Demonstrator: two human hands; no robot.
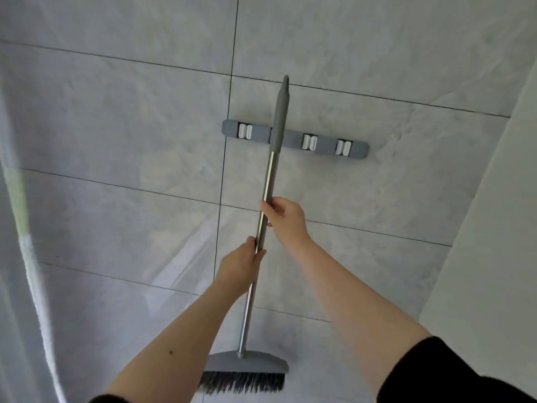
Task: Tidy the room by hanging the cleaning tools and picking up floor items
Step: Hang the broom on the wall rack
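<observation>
Head view, centre of the frame: both hands hold a broom [268, 181] upright against the tiled wall [116, 112]. The left hand [242, 267] grips the steel pole low; the right hand [283, 218] wraps it just above. The broom's grey grip crosses the wall rack [325, 142] at its second clip, though whether it is seated there cannot be told. Three white clips stand empty, so other tools seem unhung; floor items are out of view.
</observation>
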